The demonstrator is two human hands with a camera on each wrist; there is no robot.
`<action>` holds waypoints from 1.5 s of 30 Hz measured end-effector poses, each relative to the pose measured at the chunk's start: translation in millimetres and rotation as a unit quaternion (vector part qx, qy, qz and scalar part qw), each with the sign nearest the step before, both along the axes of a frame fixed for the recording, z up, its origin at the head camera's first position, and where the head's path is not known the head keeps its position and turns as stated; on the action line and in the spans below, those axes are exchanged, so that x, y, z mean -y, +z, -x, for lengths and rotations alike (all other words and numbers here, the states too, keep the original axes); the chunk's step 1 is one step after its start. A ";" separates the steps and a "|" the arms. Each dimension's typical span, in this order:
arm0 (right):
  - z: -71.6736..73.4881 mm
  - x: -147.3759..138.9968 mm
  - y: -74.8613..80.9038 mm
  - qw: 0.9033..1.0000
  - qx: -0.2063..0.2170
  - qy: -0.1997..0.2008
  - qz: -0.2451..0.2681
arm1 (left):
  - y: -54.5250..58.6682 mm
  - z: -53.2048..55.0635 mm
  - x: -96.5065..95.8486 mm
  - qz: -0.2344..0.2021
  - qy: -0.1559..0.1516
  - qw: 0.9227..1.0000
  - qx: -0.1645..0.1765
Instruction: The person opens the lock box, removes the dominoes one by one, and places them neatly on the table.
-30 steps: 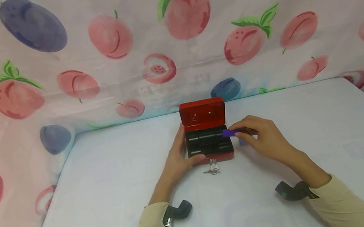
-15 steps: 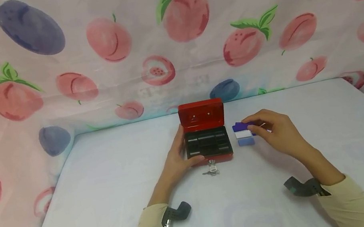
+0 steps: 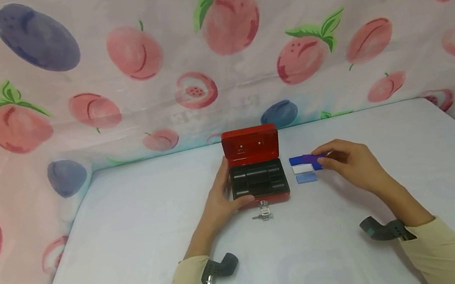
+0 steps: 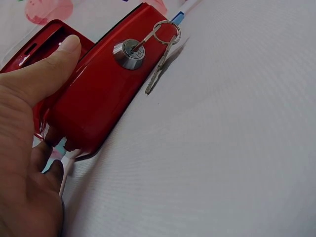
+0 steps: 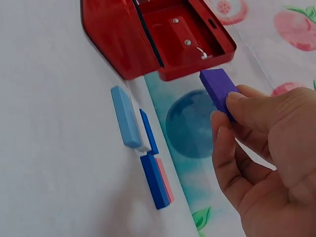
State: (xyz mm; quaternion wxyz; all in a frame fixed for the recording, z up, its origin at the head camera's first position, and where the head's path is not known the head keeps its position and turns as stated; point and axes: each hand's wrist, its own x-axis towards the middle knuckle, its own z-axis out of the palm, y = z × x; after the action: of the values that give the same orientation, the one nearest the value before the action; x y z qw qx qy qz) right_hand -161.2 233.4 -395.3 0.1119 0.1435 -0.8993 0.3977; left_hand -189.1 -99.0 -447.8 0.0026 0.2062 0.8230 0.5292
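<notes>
A small red cash box [image 3: 263,200] stands with its lid [image 3: 251,145] raised and a black tray [image 3: 258,179] inside. My left hand [image 3: 220,195] holds the box by its left side, thumb over the front edge and fingers along the side. A key on a ring [image 4: 170,34] sits in the front lock [image 4: 129,54], with a second key hanging from the ring. Right of the box, my right hand [image 3: 352,165] pinches a purple block [image 5: 217,90] between thumb and fingers. It is raised above the other blocks in the right wrist view.
Small flat blocks lie right of the box: a light blue one [image 5: 126,117], a white one [image 3: 303,169], two dark blue ones [image 5: 154,181] and a pink one [image 5: 165,180]. A white cloth [image 3: 151,201] covers the table. Fruit-print fabric [image 3: 149,110] hangs behind.
My right hand has moved right with the purple block, from over the tray's right edge to above the loose blocks. My left hand has kept its hold on the cash box.
</notes>
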 end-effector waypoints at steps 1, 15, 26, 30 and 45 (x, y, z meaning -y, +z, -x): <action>0.0 -1.4 -0.4 1.000 0.000 -0.002 0.000 | 0.0 0.1 -0.1 0.000 0.000 1.000 0.001; 1.9 -19.7 -7.8 0.999 0.028 -0.010 -0.019 | -0.8 -0.3 -0.2 0.002 0.007 1.000 0.006; 4.1 -32.7 -13.6 0.998 0.047 -0.002 -0.030 | -2.4 0.1 0.1 -0.004 0.006 1.000 0.006; 5.0 -36.0 -16.8 0.998 0.046 -0.002 -0.040 | -2.0 0.1 0.0 -0.005 0.004 1.000 0.007; 4.7 -40.9 -22.7 0.994 0.090 -0.001 -0.066 | -0.7 0.1 0.2 -0.015 -0.006 1.000 0.002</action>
State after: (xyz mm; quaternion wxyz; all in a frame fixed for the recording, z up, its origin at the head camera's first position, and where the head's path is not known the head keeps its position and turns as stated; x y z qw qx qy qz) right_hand -165.8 274.3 -418.0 0.0205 0.1135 -0.9302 0.3484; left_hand -189.2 -99.3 -448.4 0.0040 0.2102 0.8139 0.5416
